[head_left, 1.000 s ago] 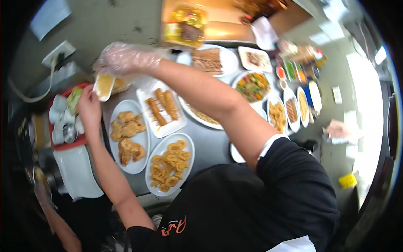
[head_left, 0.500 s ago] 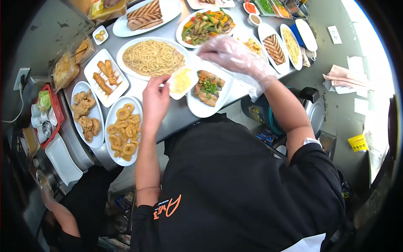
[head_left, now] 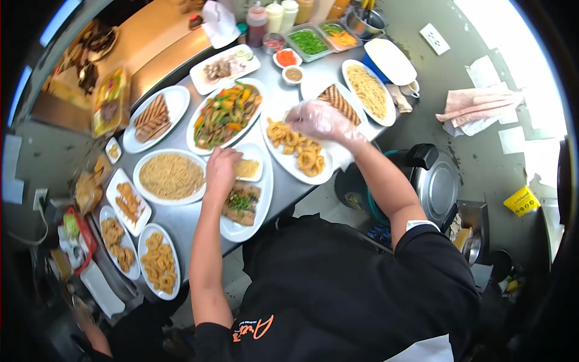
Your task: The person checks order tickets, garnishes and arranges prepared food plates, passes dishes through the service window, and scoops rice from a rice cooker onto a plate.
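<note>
My left hand (head_left: 221, 172) is bare, its fingers closed at the left rim of a small white dish (head_left: 247, 170) with a yellow, shredded-looking filling. That dish sits at the far end of an oval plate (head_left: 263, 208) bearing browned fish (head_left: 243, 204) topped with chopped green onion. My right hand (head_left: 321, 120), in a clear plastic glove, hovers over a plate of fried rings (head_left: 295, 148). Its fingers are curled together and pointing down; what they hold, if anything, is hidden. Just beyond it lies grilled meat (head_left: 339, 102) with dark char lines.
Noodles (head_left: 172, 174), stir-fried vegetables (head_left: 226, 114), more grilled meat (head_left: 152, 119) and pasta (head_left: 368, 90) crowd the steel table. Sauce bottles (head_left: 274, 17) and a tub of chopped greens (head_left: 307, 42) stand behind. A bin (head_left: 431, 181) is at the right; another person's arm (head_left: 90, 329) shows lower left.
My left hand has brought the small dish onto the far end of the fish plate. My gloved right hand has gone from beside the vegetables to over the fried rings. The view has shifted.
</note>
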A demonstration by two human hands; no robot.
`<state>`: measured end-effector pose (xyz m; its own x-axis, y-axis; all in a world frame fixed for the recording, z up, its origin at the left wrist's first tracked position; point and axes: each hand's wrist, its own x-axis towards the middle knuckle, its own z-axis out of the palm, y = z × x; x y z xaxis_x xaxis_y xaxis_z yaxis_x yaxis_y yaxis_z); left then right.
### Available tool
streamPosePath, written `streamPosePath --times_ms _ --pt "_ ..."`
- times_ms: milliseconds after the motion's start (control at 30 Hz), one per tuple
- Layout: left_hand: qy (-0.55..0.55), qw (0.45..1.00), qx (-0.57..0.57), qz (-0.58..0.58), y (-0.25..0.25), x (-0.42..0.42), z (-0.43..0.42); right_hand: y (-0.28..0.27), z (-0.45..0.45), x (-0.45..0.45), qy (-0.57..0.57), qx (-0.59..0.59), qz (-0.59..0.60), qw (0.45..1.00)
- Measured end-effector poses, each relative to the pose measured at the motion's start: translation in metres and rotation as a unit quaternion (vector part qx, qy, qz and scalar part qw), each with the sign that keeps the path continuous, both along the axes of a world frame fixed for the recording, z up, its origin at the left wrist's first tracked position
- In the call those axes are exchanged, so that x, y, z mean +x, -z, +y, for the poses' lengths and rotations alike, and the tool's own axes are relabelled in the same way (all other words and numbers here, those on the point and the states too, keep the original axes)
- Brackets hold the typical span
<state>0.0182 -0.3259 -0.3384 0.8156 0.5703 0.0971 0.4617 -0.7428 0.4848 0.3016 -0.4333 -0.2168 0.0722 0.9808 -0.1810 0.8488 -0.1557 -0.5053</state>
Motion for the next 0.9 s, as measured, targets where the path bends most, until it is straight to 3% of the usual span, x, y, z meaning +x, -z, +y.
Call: streamPosePath --times_ms 33,167,233,300,500,600,667,767,800,900 --pt "0.005 0.999 0.041 -0.033 -0.008 -0.002 -0.003 0.002 0.007 0.026 0.014 -0.014 -0.036 0.999" --pt "-0.09 0.992 0.016 -0.091 -0.047 -0.018 -0.027 0.017 0.028 0.178 0.144 0.04 -0.166 0.975" --pt "-0.126 0.987 -0.007 -0.101 -0.058 -0.03 -0.041 0.045 0.035 0.264 0.217 0.12 -0.142 0.958" --pt "-0.146 0.987 -0.03 -0.058 -0.076 -0.034 -0.053 0.037 0.056 0.302 0.243 0.03 -0.212 0.946" --pt "-0.182 0.979 -0.087 0.015 -0.082 -0.004 -0.052 0.082 0.122 0.381 0.159 0.227 -0.225 0.934" --pt "-0.13 0.985 -0.103 0.055 -0.083 0.056 -0.011 0.108 0.168 0.41 0.097 0.167 -0.268 0.944" --pt "-0.074 0.995 -0.032 0.05 -0.083 0.108 0.025 0.122 0.184 0.422 0.065 0.111 -0.309 0.942" --pt "-0.055 0.998 0.027 0.028 -0.071 0.185 0.082 0.103 0.181 0.434 0.104 0.194 -0.179 0.959" --pt "-0.083 0.996 -0.017 0.034 -0.071 0.212 0.098 0.086 0.178 0.43 0.1 0.156 -0.202 0.962" --pt "-0.096 0.995 0.012 0.024 -0.045 0.281 0.155 0.073 0.17 0.44 0.077 0.08 -0.016 0.994"
